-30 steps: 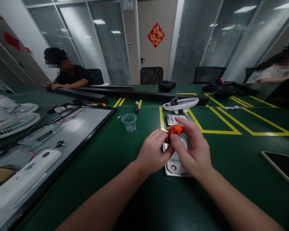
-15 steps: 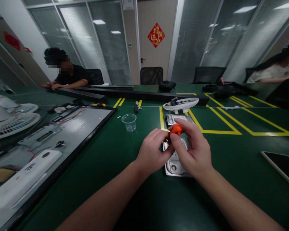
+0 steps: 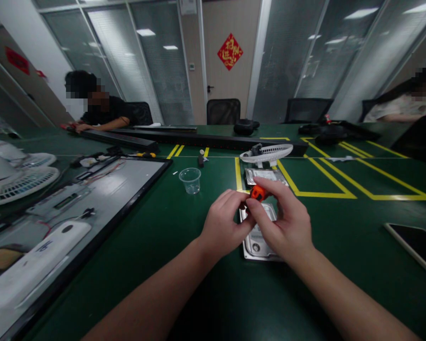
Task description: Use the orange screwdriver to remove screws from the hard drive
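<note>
Above a silver hard drive (image 3: 261, 248), an orange-and-black handle (image 3: 258, 192), perhaps a screwdriver's, is pinched between the thumb and fingers of my right hand (image 3: 287, 220). My left hand (image 3: 223, 222) is closed right beside it, fingertips meeting at the handle's left end. Whatever those fingertips grip is small, dark and mostly hidden. The drive lies flat on the green table, partly covered by both hands. Just behind my fingers lies a second hard drive (image 3: 266, 176).
A clear plastic cup (image 3: 190, 180) stands left of my hands. Behind the drives is a white fan grille (image 3: 270, 154). An opened panel (image 3: 135, 175) carrying a white power strip (image 3: 39, 265) fills the left; a phone (image 3: 417, 246) lies right. A person (image 3: 102, 109) sits across.
The orange-and-black handle has turned in my right fingers, showing more of its black part, and shifted slightly left. My left hand has barely moved.
</note>
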The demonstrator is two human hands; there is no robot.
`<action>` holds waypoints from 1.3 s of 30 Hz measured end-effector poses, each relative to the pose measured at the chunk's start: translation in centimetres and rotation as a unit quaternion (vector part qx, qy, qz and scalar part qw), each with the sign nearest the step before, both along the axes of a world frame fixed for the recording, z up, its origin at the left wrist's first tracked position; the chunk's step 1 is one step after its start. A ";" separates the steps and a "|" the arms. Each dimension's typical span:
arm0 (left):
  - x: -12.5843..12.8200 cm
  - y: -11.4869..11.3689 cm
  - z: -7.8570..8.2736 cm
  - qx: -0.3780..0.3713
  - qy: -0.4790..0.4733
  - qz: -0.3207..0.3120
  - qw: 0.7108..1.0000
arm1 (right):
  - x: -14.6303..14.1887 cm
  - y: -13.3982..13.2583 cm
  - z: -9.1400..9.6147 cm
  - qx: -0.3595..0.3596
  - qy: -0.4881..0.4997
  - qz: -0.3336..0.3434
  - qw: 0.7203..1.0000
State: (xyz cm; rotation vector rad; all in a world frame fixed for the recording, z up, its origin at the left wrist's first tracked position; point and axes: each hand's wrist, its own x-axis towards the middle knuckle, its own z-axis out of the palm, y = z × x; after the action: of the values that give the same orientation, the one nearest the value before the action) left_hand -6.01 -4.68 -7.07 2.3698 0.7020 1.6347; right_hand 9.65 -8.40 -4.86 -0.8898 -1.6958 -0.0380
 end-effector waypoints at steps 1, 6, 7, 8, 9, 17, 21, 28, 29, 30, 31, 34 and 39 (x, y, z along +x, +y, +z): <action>0.0 0.0 0.1 0.000 0.001 -0.001 1.000 | 0.0 -0.1 0.0 -0.002 -0.001 0.006 1.000; 0.1 -0.1 0.3 -0.007 0.006 -0.015 1.000 | 0.1 -0.3 0.1 -0.016 -0.002 0.038 0.999; 0.1 -0.1 0.3 -0.009 0.004 -0.013 1.000 | 0.1 -0.3 0.1 -0.017 -0.002 0.037 0.999; 0.1 -0.1 0.2 -0.011 0.002 -0.008 1.000 | 0.1 -0.2 0.2 -0.017 -0.004 0.034 0.999; 0.1 -0.1 0.2 -0.014 -0.001 -0.002 1.000 | 0.0 -0.2 0.2 -0.015 -0.005 0.030 0.999; 0.0 -0.1 -0.2 -0.018 -0.016 0.013 1.000 | 0.0 0.0 0.2 0.003 0.001 0.008 1.000; 0.0 0.0 -0.1 -0.013 -0.007 0.001 1.000 | 0.0 -0.2 0.2 -0.006 -0.003 0.031 0.999; 0.1 -0.1 -0.2 -0.013 -0.012 0.018 1.000 | -0.2 0.0 0.1 0.009 -0.013 0.024 1.000; 0.1 0.0 -0.3 -0.016 -0.017 0.022 0.999 | -0.3 0.1 0.1 0.011 -0.012 0.020 1.000; 0.1 0.0 -0.4 -0.019 -0.022 0.026 0.999 | -0.3 0.1 0.1 0.011 -0.009 0.016 1.000; 0.1 0.0 -0.4 -0.021 -0.027 0.030 0.999 | -0.2 0.2 0.0 0.011 -0.006 0.013 1.000; 0.0 0.1 -0.4 -0.023 -0.028 0.029 0.999 | -0.1 0.2 0.0 0.007 0.004 0.008 1.000; 0.0 0.0 0.0 -0.014 -0.007 -0.001 1.000 | 0.1 0.0 0.0 -0.002 0.005 0.020 1.000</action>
State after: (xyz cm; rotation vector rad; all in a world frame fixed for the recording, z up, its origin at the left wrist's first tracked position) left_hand -6.05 -4.64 -7.06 2.3364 0.7146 1.6281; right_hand 9.71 -8.37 -4.89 -0.8566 -1.7038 -0.0028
